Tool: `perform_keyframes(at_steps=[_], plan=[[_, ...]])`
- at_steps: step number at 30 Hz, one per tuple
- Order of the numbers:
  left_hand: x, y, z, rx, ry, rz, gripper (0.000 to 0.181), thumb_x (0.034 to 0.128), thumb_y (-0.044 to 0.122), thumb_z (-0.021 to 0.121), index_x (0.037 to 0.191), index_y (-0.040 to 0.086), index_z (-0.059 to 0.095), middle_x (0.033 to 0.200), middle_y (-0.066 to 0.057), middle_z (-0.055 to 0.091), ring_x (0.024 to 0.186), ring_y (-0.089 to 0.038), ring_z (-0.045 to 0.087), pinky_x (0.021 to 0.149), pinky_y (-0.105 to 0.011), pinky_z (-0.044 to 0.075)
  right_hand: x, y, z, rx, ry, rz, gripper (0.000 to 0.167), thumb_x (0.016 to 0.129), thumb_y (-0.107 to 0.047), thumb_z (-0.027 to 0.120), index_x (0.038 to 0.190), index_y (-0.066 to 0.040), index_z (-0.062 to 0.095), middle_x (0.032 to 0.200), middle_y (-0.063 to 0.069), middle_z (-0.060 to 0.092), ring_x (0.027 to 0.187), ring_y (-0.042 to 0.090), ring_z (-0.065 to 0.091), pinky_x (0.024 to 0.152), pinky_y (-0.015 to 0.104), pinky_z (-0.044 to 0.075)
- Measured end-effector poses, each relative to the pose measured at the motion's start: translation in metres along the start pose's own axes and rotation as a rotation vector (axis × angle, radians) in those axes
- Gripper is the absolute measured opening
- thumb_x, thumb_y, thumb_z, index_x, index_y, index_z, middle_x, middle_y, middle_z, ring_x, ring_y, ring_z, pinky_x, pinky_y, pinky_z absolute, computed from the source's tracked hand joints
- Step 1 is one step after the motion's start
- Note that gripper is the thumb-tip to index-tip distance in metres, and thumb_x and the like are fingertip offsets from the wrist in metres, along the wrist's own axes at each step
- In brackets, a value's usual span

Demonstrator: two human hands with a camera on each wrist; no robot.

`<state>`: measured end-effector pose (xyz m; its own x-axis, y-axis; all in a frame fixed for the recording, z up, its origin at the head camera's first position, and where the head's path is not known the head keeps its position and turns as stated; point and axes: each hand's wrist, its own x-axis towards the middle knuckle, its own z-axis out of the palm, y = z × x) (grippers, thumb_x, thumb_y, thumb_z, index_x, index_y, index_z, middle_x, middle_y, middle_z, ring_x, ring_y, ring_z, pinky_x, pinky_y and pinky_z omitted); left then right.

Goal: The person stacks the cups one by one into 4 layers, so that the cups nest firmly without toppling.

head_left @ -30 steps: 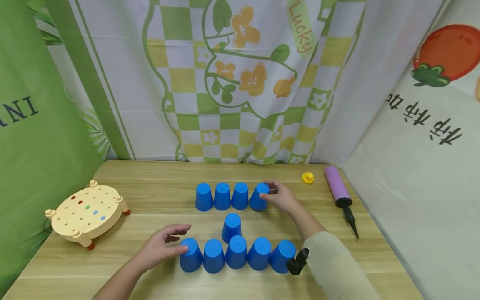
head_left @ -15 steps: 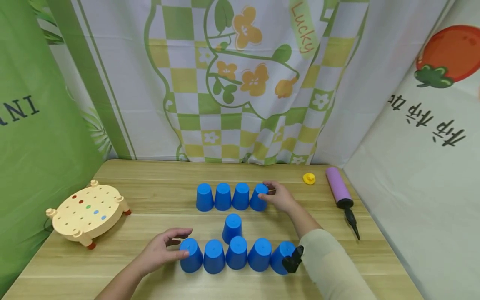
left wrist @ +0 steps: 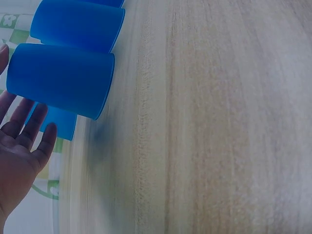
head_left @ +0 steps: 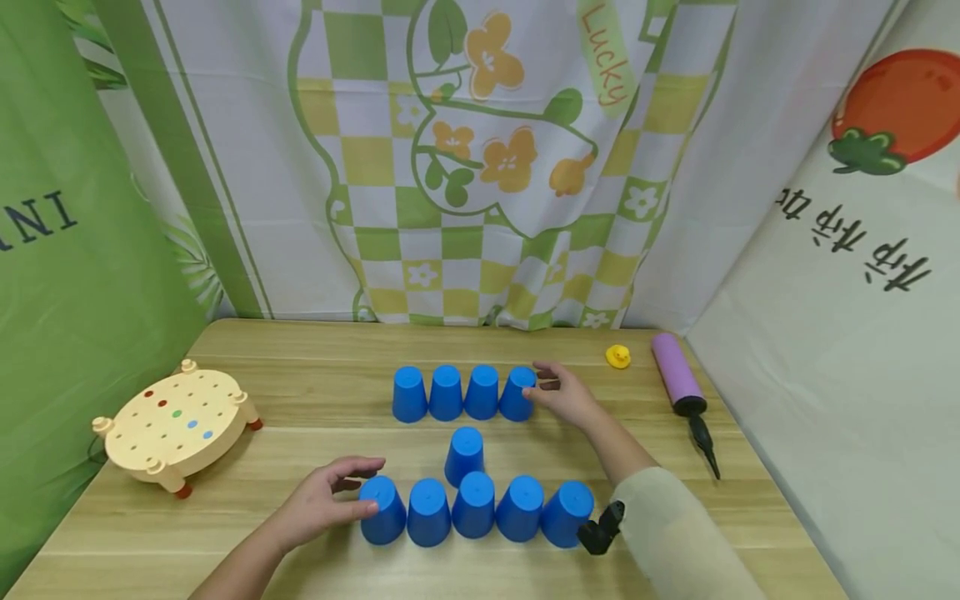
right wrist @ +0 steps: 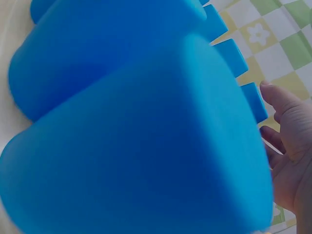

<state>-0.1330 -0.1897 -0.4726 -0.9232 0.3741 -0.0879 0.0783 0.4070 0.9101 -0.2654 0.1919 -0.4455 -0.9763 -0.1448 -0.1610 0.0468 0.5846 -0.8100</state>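
Blue cups stand upside down on the wooden table in two rows. At the right end of the back row is a cup (head_left: 516, 395); my right hand (head_left: 570, 400) is beside it, thumb at its edge and fingers spread apart. My left hand (head_left: 318, 504) is at the left end cup (head_left: 383, 512) of the front row, thumb tip against it, fingers extended beyond. A single cup (head_left: 465, 457) stands between the rows. In the left wrist view my left hand (left wrist: 22, 151) has spread fingers near a cup (left wrist: 63, 78). A large near cup (right wrist: 146, 141) partly hides my right hand (right wrist: 292, 146).
A cream round pegboard (head_left: 172, 421) on short legs stands at the left. At the back right are a yellow duck (head_left: 618, 357) and a purple pump (head_left: 677, 375) with a black nozzle. A black wrist piece (head_left: 602, 527) overlaps the front row's right end cup.
My right hand has eased slightly right, its fingers coming off the back row's end cup. The black wrist piece has shifted with it. My left hand and the cups have hardly moved.
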Motion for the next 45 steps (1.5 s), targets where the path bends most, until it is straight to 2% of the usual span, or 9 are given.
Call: perform_keyframes(at_steps=[5, 11, 19, 26, 29, 35, 39, 43, 45], plan=[[-0.001, -0.001, 0.001, 0.007, -0.02, 0.023, 0.056, 0.0861, 0.027, 0.075, 0.131, 0.0, 0.057, 0.135, -0.023, 0.057, 0.119, -0.039, 0.058, 0.1, -0.056, 0.049, -0.017, 0.008, -0.008, 0.0, -0.005, -0.065, 0.059, 0.095, -0.026, 0.065, 0.146, -0.007, 0.043, 0.146, 0.022, 0.047, 0.13, 0.04, 0.049, 0.104, 0.052, 0.047], [-0.001, -0.002, 0.002, 0.013, -0.04, 0.035, 0.056, 0.0856, 0.026, 0.076, 0.131, 0.001, 0.058, 0.136, -0.023, 0.057, 0.119, -0.04, 0.058, 0.1, -0.057, 0.048, -0.047, 0.02, -0.013, -0.003, -0.039, -0.167, 0.056, 0.094, -0.025, 0.066, 0.141, -0.002, 0.047, 0.14, 0.025, 0.052, 0.125, 0.039, 0.055, 0.103, 0.05, 0.049], [-0.002, -0.003, 0.003, 0.011, -0.031, 0.018, 0.057, 0.085, 0.027, 0.076, 0.132, 0.001, 0.057, 0.135, -0.023, 0.058, 0.118, -0.038, 0.058, 0.099, -0.055, 0.05, -0.091, 0.033, -0.014, 0.034, -0.08, -0.186, 0.048, 0.095, -0.023, 0.065, 0.136, -0.001, 0.052, 0.135, 0.025, 0.056, 0.121, 0.037, 0.057, 0.101, 0.048, 0.05], [-0.003, -0.005, 0.004, 0.011, -0.017, 0.01, 0.058, 0.0847, 0.027, 0.077, 0.133, 0.001, 0.057, 0.135, -0.022, 0.058, 0.118, -0.038, 0.058, 0.098, -0.054, 0.051, -0.119, 0.043, -0.016, 0.047, -0.184, -0.253, 0.054, 0.093, -0.024, 0.067, 0.136, 0.003, 0.049, 0.136, 0.028, 0.054, 0.124, 0.045, 0.052, 0.101, 0.051, 0.049], [-0.003, -0.005, 0.005, 0.005, -0.013, 0.01, 0.058, 0.0846, 0.026, 0.077, 0.133, 0.001, 0.057, 0.134, -0.022, 0.059, 0.117, -0.037, 0.058, 0.098, -0.053, 0.051, -0.127, 0.046, -0.016, 0.037, -0.225, -0.253, 0.057, 0.09, -0.024, 0.07, 0.137, 0.002, 0.048, 0.137, 0.028, 0.053, 0.124, 0.044, 0.052, 0.1, 0.049, 0.05], [-0.004, -0.006, 0.006, -0.019, 0.001, 0.007, 0.058, 0.0846, 0.025, 0.077, 0.133, 0.001, 0.056, 0.134, -0.02, 0.06, 0.118, -0.035, 0.059, 0.098, -0.05, 0.052, -0.134, 0.051, -0.018, 0.028, -0.267, -0.199, 0.063, 0.088, -0.026, 0.073, 0.137, 0.004, 0.047, 0.138, 0.028, 0.052, 0.123, 0.04, 0.052, 0.098, 0.039, 0.05], [-0.005, -0.005, 0.007, -0.025, 0.006, 0.0, 0.058, 0.0843, 0.025, 0.077, 0.133, 0.001, 0.056, 0.133, -0.02, 0.06, 0.118, -0.035, 0.059, 0.098, -0.05, 0.052, -0.136, 0.055, -0.019, 0.054, -0.293, -0.192, 0.065, 0.087, -0.025, 0.075, 0.137, 0.005, 0.047, 0.138, 0.029, 0.052, 0.122, 0.038, 0.053, 0.095, 0.029, 0.05], [-0.005, -0.004, 0.007, -0.021, 0.011, -0.011, 0.058, 0.0839, 0.025, 0.077, 0.133, 0.002, 0.056, 0.134, -0.021, 0.059, 0.118, -0.036, 0.059, 0.098, -0.052, 0.051, -0.137, 0.059, -0.019, 0.054, -0.309, -0.207, 0.063, 0.086, -0.023, 0.076, 0.135, 0.005, 0.049, 0.137, 0.027, 0.053, 0.118, 0.03, 0.056, 0.091, 0.02, 0.05], [-0.005, -0.003, 0.007, -0.021, 0.013, -0.014, 0.058, 0.0839, 0.025, 0.077, 0.133, 0.001, 0.056, 0.134, -0.021, 0.059, 0.118, -0.037, 0.058, 0.098, -0.053, 0.051, -0.138, 0.061, -0.019, 0.046, -0.311, -0.204, 0.061, 0.085, -0.024, 0.076, 0.133, 0.004, 0.051, 0.135, 0.025, 0.055, 0.115, 0.026, 0.057, 0.091, 0.022, 0.05]])
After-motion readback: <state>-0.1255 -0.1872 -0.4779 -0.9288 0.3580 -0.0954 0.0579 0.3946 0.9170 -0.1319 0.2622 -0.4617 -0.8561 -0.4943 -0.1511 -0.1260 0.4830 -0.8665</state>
